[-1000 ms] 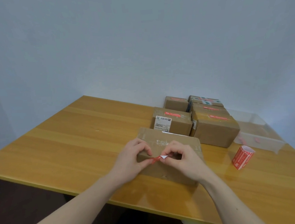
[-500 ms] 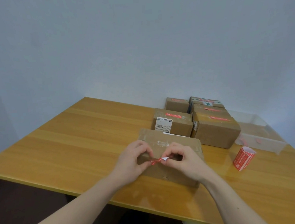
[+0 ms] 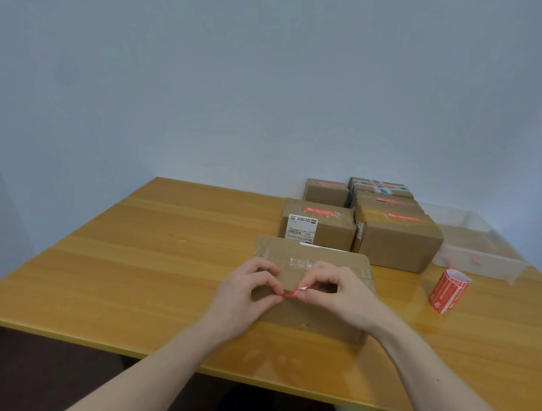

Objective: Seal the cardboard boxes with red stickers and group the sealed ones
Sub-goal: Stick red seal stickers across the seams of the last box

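Both hands, left hand and right hand, pinch red sticker over unsealed box at tabletop's near edge; peeled sticker may fold onto itself.

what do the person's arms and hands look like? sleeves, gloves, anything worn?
Both hands, left and right, are bare with no gloves. Both forearms are uncovered as far as the frame's bottom edge shows; no sleeve in view. No watch, ring, or wristband is visible.
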